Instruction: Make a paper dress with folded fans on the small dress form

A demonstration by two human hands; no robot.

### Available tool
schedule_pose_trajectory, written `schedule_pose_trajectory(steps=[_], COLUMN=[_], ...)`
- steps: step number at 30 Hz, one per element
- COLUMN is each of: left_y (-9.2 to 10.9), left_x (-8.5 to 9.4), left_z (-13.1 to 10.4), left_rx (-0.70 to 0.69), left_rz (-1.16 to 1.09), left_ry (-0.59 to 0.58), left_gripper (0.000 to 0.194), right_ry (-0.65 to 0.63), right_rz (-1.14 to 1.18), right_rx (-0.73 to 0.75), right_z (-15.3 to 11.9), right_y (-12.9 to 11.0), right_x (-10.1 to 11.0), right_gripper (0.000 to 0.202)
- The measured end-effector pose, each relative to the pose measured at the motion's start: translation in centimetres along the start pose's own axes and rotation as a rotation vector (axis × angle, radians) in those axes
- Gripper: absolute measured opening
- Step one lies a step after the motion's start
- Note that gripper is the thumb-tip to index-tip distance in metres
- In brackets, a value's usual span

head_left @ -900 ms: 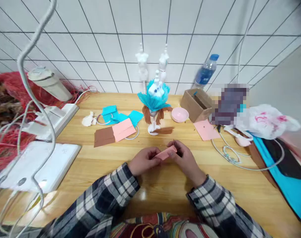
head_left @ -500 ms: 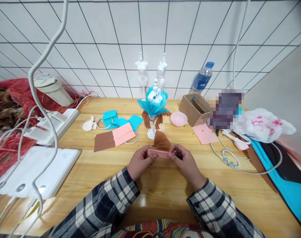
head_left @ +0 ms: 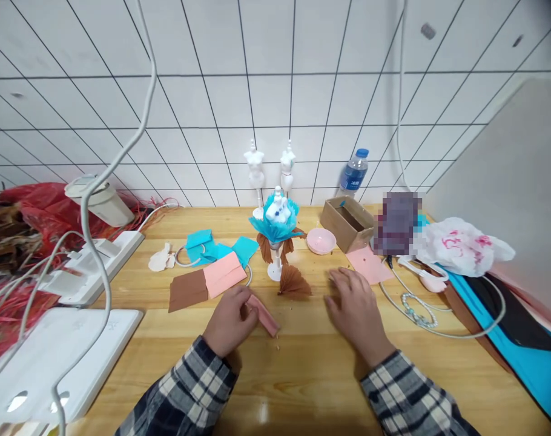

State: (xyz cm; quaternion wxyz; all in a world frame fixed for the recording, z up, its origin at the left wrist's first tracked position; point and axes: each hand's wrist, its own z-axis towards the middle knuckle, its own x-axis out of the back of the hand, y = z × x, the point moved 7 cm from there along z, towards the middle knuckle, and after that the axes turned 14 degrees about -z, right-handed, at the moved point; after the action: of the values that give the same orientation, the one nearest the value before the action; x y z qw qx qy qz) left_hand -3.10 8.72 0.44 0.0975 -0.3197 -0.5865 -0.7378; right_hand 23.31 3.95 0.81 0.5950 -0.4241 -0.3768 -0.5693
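My left hand (head_left: 232, 320) pinches one end of a folded strip of pink crepe paper (head_left: 264, 316), which slants down to the right over the wooden table. Palm down on the table, my right hand (head_left: 355, 312) has its fingers apart; whatever may lie under it is hidden. Between the hands sits a pleated brown paper fan (head_left: 295, 281). Just behind the fan stands a small white mannequin (head_left: 278, 209) dressed in blue paper petals (head_left: 273, 230) with brown pleated pieces (head_left: 264, 248) below. Tiny paper scraps lie near the strip's lower end.
Two bare mannequins (head_left: 256, 169) stand by the tiled wall. Brown (head_left: 188, 289), pink (head_left: 223, 274) and blue paper (head_left: 200, 245) lie left. A pink bowl (head_left: 321, 241), cardboard box (head_left: 348, 224) and water bottle (head_left: 354, 172) are right. A white cable (head_left: 94, 242) hangs at left.
My right hand has left the pink strip and moved right, down to the table; the small dark scissors it held no longer show. My left hand has moved left with the strip, now slanted.
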Motion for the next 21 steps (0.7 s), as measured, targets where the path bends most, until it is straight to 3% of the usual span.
schedule_pose_trajectory(steps=[4, 7, 10, 12, 17, 21], left_y=[-1.0, -1.1, -0.7, -0.4, 0.7, 0.7], left_x=[0.5, 1.5, 2.0, 1.4, -2.0, -4.0], left_z=[0.3, 0.5, 1.7, 3.5, 8.9, 10.3], left_rx=[-0.025, -0.059, -0.064, -0.052, -0.081, -0.019], left_rz=[0.179, 0.168, 0.085, 0.023, -0.216, -0.329], left_ry=[0.097, 0.215, 0.251, 0.200, -0.014, -0.013], left_gripper=[0.015, 0.030, 0.036, 0.041, 0.053, 0.040], right_ry=[-0.003, -0.032, -0.057, -0.044, -0.012, -0.007], right_rz=[0.084, 0.109, 0.119, 0.200, 0.603, 0.925], right_rx=[0.396, 0.454, 0.425, 0.388, 0.045, -0.146], right_z=[0.9, 2.3, 3.5, 3.8, 3.0, 2.0], right_y=[-6.5, -8.4, -8.3, -7.8, -4.6, -2.9], right_x=[0.0, -1.1, -2.2, -2.3, -2.3, -2.1], right_gripper=[0.028, 0.019, 0.017, 0.017, 0.021, 0.019])
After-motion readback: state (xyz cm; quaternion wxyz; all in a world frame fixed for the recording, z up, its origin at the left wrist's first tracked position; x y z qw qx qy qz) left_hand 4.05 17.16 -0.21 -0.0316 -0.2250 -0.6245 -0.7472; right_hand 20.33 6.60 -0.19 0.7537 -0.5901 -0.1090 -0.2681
